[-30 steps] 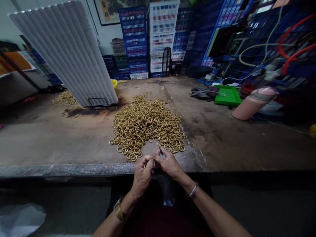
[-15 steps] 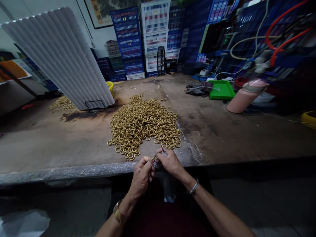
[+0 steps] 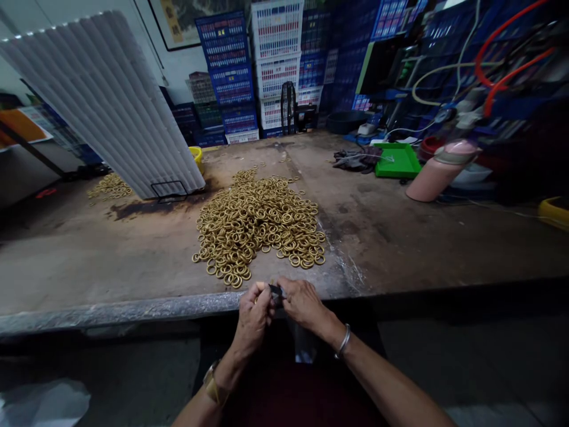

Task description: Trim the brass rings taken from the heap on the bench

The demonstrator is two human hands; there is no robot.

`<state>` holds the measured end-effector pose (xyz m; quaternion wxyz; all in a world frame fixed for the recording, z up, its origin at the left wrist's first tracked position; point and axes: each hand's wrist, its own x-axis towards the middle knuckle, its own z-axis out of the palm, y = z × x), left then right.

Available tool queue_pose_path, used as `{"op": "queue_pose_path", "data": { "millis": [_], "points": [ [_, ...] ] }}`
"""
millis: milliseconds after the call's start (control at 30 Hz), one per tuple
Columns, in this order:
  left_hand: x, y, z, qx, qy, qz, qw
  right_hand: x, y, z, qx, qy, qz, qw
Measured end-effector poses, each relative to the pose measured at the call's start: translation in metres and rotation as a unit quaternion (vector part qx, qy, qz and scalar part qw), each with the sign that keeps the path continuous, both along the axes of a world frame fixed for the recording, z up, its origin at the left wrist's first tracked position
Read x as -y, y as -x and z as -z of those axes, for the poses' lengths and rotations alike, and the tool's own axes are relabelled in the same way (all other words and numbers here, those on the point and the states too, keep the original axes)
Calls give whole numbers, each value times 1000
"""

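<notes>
A gold-coloured ring point(image 3: 255, 300), mostly hidden, is in the left hand point(image 3: 252, 317), whose thumb and fingers pinch it by the front edge of the worn table point(image 3: 400, 237). The right hand point(image 3: 304, 301) grips a small dark tool point(image 3: 275, 290), its tip at the left fingertips. Just beyond the hands spreads a heap of similar rings point(image 3: 258, 216). Farther back, a ribbed white panel point(image 3: 115, 107) stands at left, a green tray point(image 3: 398, 163) and pink bottle point(image 3: 433, 178) at right.
</notes>
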<state>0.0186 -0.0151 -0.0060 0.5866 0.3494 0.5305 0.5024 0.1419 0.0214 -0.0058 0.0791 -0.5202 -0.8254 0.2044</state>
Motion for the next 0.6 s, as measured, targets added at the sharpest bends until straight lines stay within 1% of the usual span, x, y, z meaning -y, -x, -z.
{"op": "queue_pose_path", "data": {
  "millis": [67,133,200,267,367,433,500,600],
  "points": [
    [2,2,0,35,15,-2,999,-3,3,3,26,0,21,999],
    [6,5,-2,61,25,3,998,-11,4,6,40,-13,58,997],
    [10,7,-4,90,33,15,995,-22,2,8,50,-36,103,993],
    [12,10,-5,132,43,20,990,-37,-1,7,46,-67,127,989],
    [12,13,-2,193,54,9,980,-60,-1,2,28,-119,135,983],
    [10,16,1,218,56,5,974,-74,4,-3,34,-141,136,980],
    [7,19,3,237,61,2,970,-86,12,-8,57,-145,139,978],
    [6,25,3,282,68,-4,957,-101,25,-11,89,-131,132,979]
  ]
}}
